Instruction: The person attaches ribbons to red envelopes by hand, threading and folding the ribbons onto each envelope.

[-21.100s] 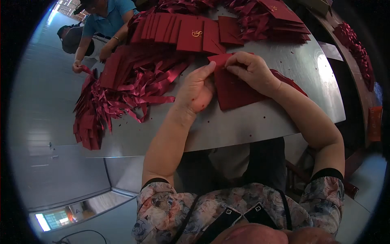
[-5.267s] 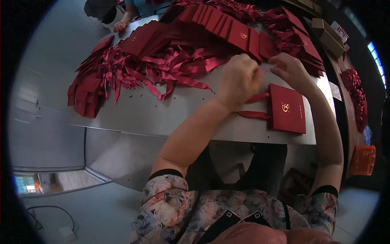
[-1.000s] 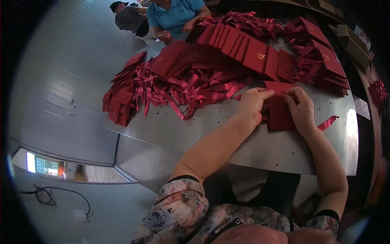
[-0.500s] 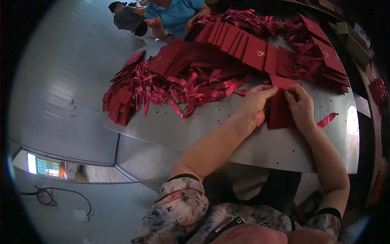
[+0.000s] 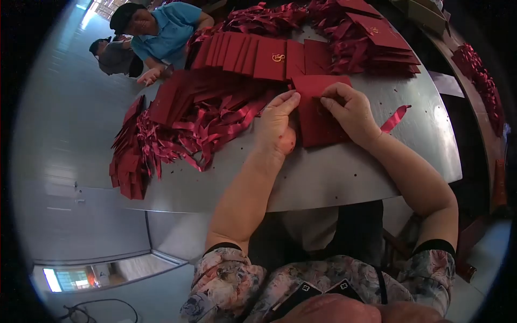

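Note:
A flat dark-red paper gift bag [image 5: 318,121] lies in front of me near the table's front edge. My left hand [image 5: 277,121] grips its upper left edge, thumb on top and fingers closed underneath. Over the bag's upper right part is my right hand [image 5: 350,113], thumb and forefinger pinched together at the bag's face. Whatever sits between those fingertips is too small to make out. From behind the right wrist a short red ribbon [image 5: 396,118] sticks out onto the table.
Rows of red bags [image 5: 237,54], one with a gold emblem, stand beyond my hands. Tangled ribbons [image 5: 199,129] lie left, and another bag stack [image 5: 377,35] at the back right. A person in a blue shirt [image 5: 172,27] is across the metal table [image 5: 237,188]. Dark specks dot its surface.
The view has swung, so the table and hands appear further left and higher, and more of the co-worker shows. Both hands stay on the same bag, the right one still pinching.

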The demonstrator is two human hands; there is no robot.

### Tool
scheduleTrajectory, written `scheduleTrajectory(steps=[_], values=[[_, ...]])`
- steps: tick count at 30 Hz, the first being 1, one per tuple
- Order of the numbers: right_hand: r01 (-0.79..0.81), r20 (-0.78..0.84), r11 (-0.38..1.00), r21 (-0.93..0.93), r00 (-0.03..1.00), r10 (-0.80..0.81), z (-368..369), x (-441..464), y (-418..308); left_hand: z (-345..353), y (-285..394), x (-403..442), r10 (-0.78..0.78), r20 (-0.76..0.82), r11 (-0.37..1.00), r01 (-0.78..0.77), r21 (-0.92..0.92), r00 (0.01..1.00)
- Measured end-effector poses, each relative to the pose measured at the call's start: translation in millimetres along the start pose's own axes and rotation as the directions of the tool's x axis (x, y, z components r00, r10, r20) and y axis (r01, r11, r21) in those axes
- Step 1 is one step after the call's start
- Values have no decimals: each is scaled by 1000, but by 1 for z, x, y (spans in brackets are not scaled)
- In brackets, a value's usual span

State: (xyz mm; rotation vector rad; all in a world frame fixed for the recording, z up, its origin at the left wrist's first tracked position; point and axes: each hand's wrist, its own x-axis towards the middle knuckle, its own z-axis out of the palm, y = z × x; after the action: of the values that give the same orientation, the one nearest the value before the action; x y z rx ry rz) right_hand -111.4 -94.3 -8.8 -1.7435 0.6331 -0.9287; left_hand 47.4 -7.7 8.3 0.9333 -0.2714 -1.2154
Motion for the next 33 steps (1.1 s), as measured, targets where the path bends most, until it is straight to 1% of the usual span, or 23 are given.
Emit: scheduleTrajectory(steps=[5,8,11,13,14,16,19,20,21,22,23,25,26,28,29,31,32,33], values=[[1,10,1000,14,1000,-1,-1,0,4,0,1,0,27,15,999,-28,44,1000],[12,6,999,-39,1000,-12,0,-1,-1,-2,1,2,12,43,998,-14,58,999],[0,8,999,-33,1000,1,0,0,1,-2,1,1,7,80,1000,-8,24,997],[23,11,998,-54,1000,-22,-1,-1,-1,-3,2,3,-43,107,999,42,10,993],[27,13,998,-52,1000,-26,0,-1,-2,-4,2,3,-39,107,999,38,10,994],[70,-45,997,-42,996,-72,1,-2,-4,-2,2,0,-18,113,1000,19,-13,993],[86,-27,996,-33,996,-86,1,-1,1,0,1,-1,-36,127,999,37,-4,991],[110,-11,994,-16,994,-111,2,0,-1,-2,-1,1,-17,123,999,21,-33,992],[88,-22,995,-48,996,-89,1,-2,-3,-5,-5,4,7,117,998,0,-60,993],[64,-34,995,-81,997,-67,1,-3,-4,-1,-3,2,8,98,999,-5,-36,995],[91,-18,994,-62,996,-93,2,-3,-5,2,-3,-1,6,37,1000,-6,-15,999],[24,24,995,-97,999,-21,1,-4,-5,14,2,-12,-5,-51,1000,5,18,999],[35,33,995,-91,999,-32,1,-4,-5,9,1,-9,10,-56,1000,-9,19,998],[50,77,992,-116,996,-41,2,-5,-4,-3,-2,-4,28,-17,990,-25,142,999],[55,82,992,-114,996,-46,2,-4,-3,-8,-5,0,35,-20,990,-31,141,999],[90,85,986,-139,993,-79,4,-5,-1,-7,-8,-1,55,-89,968,-32,248,994],[91,88,986,-139,993,-80,4,-4,-1,-8,-8,-1,57,-91,969,-33,247,994],[79,101,985,-155,993,-64,3,-4,-4,-7,-8,-1,76,-106,951,-40,308,991]])
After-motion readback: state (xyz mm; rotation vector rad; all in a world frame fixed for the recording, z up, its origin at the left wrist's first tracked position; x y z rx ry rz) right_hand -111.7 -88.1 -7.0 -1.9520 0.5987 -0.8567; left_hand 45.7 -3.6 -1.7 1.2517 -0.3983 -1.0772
